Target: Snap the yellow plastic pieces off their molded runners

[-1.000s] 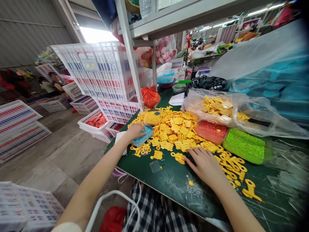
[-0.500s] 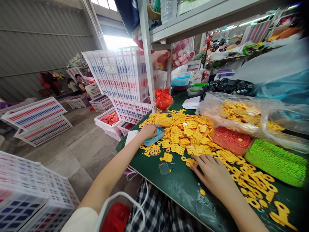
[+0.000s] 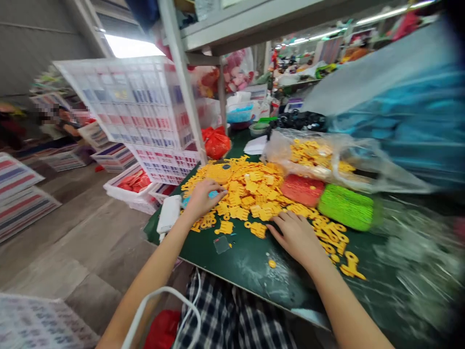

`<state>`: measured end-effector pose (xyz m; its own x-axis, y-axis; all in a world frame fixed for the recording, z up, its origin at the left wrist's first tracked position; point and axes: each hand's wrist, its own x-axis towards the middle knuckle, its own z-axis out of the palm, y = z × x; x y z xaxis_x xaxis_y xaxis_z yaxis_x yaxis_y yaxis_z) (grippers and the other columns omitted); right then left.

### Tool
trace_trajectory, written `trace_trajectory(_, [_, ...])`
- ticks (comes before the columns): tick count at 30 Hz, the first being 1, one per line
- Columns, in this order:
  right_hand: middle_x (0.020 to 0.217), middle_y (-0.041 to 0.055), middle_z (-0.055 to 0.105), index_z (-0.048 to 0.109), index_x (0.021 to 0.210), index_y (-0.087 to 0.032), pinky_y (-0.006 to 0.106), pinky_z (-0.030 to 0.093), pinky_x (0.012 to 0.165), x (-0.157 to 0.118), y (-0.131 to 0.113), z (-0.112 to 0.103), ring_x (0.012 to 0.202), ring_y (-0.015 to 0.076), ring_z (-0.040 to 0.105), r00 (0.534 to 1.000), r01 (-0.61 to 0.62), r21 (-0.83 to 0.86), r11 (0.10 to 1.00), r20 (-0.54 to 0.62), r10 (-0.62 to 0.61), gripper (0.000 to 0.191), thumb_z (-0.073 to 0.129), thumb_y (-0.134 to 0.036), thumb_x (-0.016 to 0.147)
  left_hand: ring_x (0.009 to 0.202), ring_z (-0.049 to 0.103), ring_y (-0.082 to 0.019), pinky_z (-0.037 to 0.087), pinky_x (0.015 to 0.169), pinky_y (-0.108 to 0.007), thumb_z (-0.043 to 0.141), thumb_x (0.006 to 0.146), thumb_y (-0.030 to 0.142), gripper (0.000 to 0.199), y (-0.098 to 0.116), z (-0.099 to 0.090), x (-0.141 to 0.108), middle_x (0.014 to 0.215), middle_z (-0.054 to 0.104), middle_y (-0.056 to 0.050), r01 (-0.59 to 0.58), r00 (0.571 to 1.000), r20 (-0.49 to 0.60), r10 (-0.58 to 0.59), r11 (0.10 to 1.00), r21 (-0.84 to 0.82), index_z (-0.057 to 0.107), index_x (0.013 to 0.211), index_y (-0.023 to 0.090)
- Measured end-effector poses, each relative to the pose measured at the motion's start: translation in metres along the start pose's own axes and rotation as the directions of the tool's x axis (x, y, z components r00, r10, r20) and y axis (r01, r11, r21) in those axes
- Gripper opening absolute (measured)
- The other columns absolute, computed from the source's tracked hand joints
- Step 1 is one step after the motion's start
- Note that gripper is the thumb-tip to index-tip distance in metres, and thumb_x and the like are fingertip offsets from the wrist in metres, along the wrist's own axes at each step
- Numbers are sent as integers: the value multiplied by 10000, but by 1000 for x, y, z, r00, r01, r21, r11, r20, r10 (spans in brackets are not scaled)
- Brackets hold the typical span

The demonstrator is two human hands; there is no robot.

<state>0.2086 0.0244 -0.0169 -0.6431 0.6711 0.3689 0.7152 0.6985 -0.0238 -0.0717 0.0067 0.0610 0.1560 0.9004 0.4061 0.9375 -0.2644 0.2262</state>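
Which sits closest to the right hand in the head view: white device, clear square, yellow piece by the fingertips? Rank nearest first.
1. Yellow piece: at the right hand's fingertips, just left.
2. Clear square: farther left.
3. White device: far left, past the left hand.

workshop; stacked crates (image 3: 123,106), heaped parts (image 3: 250,189)
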Motion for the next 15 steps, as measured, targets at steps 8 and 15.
trace_trajectory(8, [1007,86,682,682,1008,-176,384,408,875,4,-1,-17,1021,262,579,986,-112,205,972,148,83,335,638,-480,876,907,624,-219,431,821,-348,549,934,343,216,58,53,5,921,731,-47,-242,918,293,266,963,-118,713,888,210])
trace_trajectory(15, [1011,88,666,684,1023,-169,382,402,874,5,-6,-20,1021,264,578,982,-107,223,969,177,68,374,712,-481,818,877,628,-203,462,818,-329,576,921,325,193,54,65,-4,890,726,-52,-216,915,265,304,925,-313,734,934,216])
